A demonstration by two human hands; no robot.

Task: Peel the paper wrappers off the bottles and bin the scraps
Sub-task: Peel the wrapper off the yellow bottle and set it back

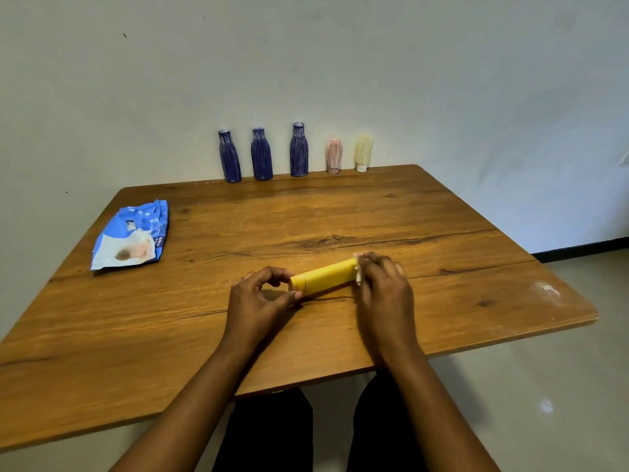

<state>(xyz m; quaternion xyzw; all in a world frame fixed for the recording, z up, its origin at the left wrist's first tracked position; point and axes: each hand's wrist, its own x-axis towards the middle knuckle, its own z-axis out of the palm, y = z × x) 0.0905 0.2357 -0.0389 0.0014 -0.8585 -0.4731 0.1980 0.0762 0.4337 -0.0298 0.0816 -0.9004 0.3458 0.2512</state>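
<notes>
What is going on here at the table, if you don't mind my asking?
A person holds a yellow bottle sideways between both hands at the wooden table. The left hand pinches one end; the right hand grips the other, where a bit of white paper shows. Three blue bottles, a pink bottle and a cream bottle stand wrapped along the wall, untouched. A blue packet lies at the left.

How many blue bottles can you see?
3. All stand upright in a row along the far edge of the table: left blue bottle, middle blue bottle, and right blue bottle, next to a pink bottle. None seems hidden.
</notes>
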